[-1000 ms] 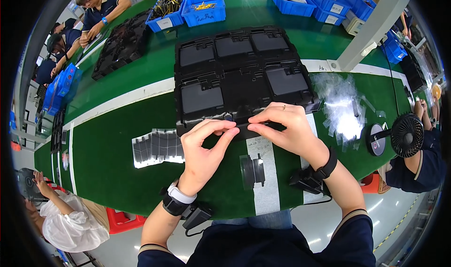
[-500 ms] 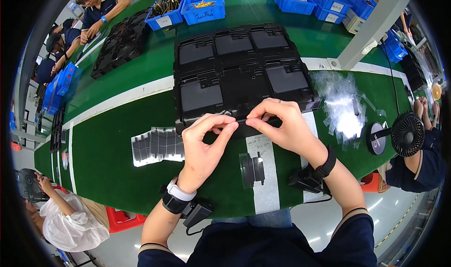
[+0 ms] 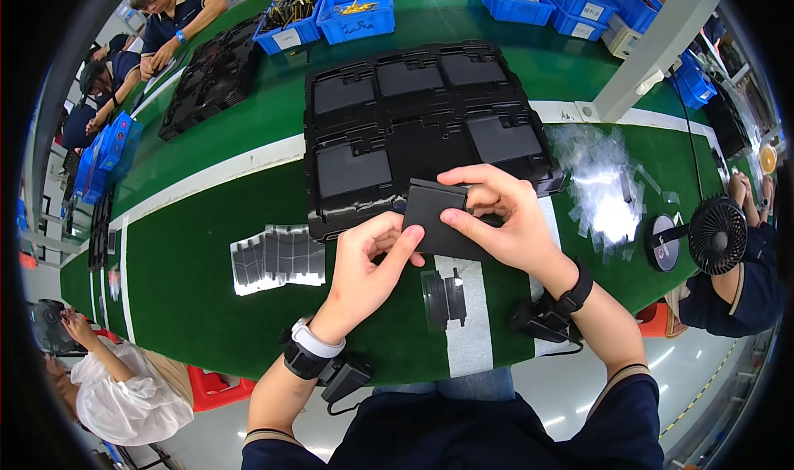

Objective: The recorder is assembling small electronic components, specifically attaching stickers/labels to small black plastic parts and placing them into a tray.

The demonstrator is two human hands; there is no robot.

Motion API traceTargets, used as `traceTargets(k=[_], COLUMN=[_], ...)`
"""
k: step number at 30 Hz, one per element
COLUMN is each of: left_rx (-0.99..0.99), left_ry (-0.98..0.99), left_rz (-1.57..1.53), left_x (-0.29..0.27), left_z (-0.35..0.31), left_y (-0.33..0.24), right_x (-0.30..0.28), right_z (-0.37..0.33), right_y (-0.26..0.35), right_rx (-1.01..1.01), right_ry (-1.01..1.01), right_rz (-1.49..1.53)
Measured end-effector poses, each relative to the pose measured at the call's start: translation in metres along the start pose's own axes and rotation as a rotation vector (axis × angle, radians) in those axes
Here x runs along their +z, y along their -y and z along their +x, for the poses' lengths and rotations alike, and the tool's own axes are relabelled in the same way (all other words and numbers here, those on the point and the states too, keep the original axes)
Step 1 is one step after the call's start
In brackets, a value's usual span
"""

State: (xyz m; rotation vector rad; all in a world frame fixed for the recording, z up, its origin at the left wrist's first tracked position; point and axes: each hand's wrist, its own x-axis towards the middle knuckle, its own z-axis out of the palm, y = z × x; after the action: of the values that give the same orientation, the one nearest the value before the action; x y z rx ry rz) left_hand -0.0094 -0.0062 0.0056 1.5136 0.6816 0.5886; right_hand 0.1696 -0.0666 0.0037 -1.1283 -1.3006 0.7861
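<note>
A flat black rectangular panel [image 3: 433, 213], with a narrow ridge along its far edge, is held tilted between my two hands. My left hand [image 3: 364, 259] grips its left side, thumb on top and fingers behind. On the right side, my right hand [image 3: 509, 222] pinches it with the thumb on its face, fingers curled underneath. Just beyond them lies a black moulded tray [image 3: 426, 149]. Dark grey flat panels [image 3: 356, 170] rest in several of its pockets, and the front middle pocket is bare. Nearer me are black adhesive strips [image 3: 447, 298] on clear film.
Left of my hands lie film sheets with dark pieces [image 3: 277, 259]. A heap of clear film [image 3: 600, 189] lies on the right, near a black fan [image 3: 716, 237]. Blue bins [image 3: 357, 19] line the back. A grey post [image 3: 653, 52] rises at right. Co-workers sit around.
The panel, seen edge-on at my fingertips before, now shows its broad face, tilted toward me. Both hands have shifted their grip to its sides.
</note>
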Motion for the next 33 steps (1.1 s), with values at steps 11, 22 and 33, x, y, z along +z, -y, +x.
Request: traceTargets(k=[11,22,33], left_rx=[0.064,-0.054,0.180], left_ry=[-0.010,0.293,0.180], left_rz=[-0.056,-0.237,0.542], left_x=[-0.002,-0.001,0.001], left_z=[-0.005,-0.011,-0.008], left_y=[-0.005,-0.008,-0.006], right_x=[-0.008,-0.010,-0.027], right_z=[0.000,0.002,-0.049], right_y=[0.007,0.001,0.073], right_rx=[0.109,0.170,0.115], right_ry=[0.154,0.390,0.541], right_rz=[0.230,0.763,-0.728])
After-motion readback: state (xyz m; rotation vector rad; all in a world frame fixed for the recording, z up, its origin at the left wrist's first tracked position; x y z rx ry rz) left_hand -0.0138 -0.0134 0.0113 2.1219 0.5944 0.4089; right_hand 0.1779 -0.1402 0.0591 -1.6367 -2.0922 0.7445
